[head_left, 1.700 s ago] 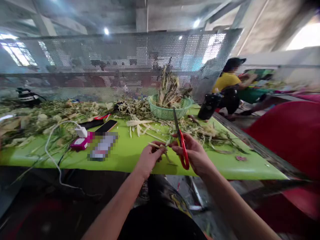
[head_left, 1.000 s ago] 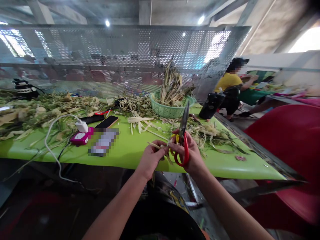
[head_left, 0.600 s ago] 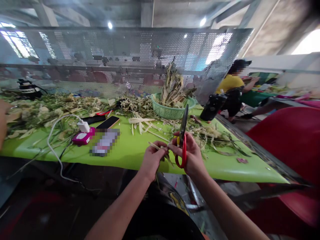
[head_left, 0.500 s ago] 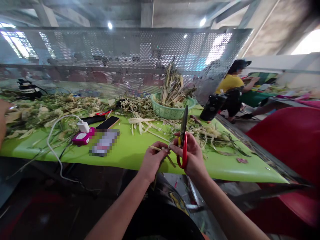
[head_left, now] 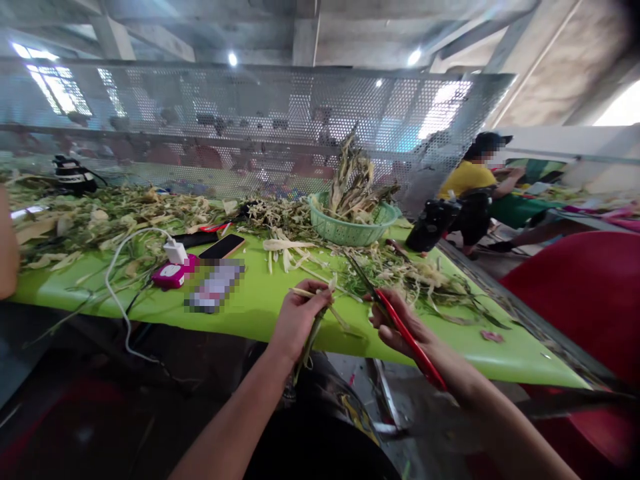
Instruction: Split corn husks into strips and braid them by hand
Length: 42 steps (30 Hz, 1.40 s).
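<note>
My left hand (head_left: 296, 318) is closed on a thin pale-green plant stalk (head_left: 311, 333), which hangs down past the near edge of the lime-green table (head_left: 260, 300). My right hand (head_left: 400, 330) grips red-handled scissors (head_left: 395, 317). The blades point up and to the left, towards the stalk, and the handles lie back along my wrist. A few centimetres separate the two hands above the table's front edge.
A green basket (head_left: 353, 230) full of husks stands behind. Husks and stalks cover the back and right of the table. A phone (head_left: 221, 246), a pink device with a white charger (head_left: 173, 270) and cable lie to the left. A perforated metal screen (head_left: 225, 127) closes the back. A person in yellow (head_left: 467, 183) sits at right, beside a red chair (head_left: 580, 300).
The scissors went from blades upright to lying tilted left and low in my right hand. The hands drew slightly apart, and the stalk now hangs lower from my left hand.
</note>
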Motion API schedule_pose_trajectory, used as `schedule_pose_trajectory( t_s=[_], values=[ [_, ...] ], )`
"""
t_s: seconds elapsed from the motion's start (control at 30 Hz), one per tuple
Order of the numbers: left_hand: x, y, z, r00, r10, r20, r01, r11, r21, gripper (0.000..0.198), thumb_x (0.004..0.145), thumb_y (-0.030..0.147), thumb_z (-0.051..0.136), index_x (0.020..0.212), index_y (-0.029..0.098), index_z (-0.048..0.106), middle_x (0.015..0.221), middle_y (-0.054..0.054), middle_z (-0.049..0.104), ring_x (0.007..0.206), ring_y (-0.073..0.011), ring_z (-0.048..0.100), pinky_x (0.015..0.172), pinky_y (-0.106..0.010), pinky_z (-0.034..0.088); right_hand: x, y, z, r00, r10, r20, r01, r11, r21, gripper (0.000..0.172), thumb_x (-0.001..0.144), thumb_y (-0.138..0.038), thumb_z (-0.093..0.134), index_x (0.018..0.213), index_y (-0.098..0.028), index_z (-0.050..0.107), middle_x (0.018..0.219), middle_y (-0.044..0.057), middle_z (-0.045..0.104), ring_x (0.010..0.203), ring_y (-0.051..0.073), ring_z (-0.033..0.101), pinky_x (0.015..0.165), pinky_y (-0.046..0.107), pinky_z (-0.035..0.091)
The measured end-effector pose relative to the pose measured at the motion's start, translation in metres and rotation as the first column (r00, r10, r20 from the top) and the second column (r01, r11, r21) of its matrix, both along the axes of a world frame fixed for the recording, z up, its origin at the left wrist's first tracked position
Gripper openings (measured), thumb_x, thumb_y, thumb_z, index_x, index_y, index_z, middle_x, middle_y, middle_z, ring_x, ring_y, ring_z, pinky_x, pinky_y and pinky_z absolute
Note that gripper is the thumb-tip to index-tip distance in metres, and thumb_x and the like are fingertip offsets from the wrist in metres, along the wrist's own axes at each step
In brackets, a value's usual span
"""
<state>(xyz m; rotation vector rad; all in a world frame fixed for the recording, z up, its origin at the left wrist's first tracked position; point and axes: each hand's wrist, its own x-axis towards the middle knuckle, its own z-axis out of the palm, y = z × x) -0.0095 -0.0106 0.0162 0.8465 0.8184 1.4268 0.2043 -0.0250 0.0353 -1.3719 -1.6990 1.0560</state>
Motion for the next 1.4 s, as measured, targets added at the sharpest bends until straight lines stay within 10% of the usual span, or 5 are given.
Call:
schedule_pose_trajectory(
  t_s=[0.37, 1.4],
  values=[
    [0.003, -0.008, 0.008, 0.999, -0.042, -0.010, 0.042, 0.999, 0.008, 0.019, 0.071, 0.031, 0.071, 0.080, 0.016, 0.063, 0.068, 0.002, 0.060, 0.061, -0.0078, 0.051, 0.060, -0.020, 0.035, -0.002, -0.007, 0.020, 0.941, 0.240, 0.236, -0.265, 0.961, 0.077, 0.044, 0.076, -0.042, 0.070, 0.116, -0.025, 0.062, 0.097, 0.005, 0.068, 0.089, 0.028, 0.062, 0.077, 0.035, 0.050],
    [-0.002, -0.007, -0.004, 0.991, -0.132, -0.009, 0.132, 0.990, -0.059, 0.023, 0.072, 0.035, 0.069, 0.086, 0.017, 0.064, 0.078, -0.002, 0.064, 0.068, -0.0101, 0.054, 0.060, -0.021, 0.037, -0.009, 0.000, 0.002, 0.994, 0.106, -0.016, -0.106, 0.994, 0.002, 0.032, 0.069, -0.046, 0.075, 0.090, -0.021, 0.069, 0.056, -0.004, 0.049, 0.048, 0.010, 0.041, 0.041, 0.021, 0.030]
  ],
)
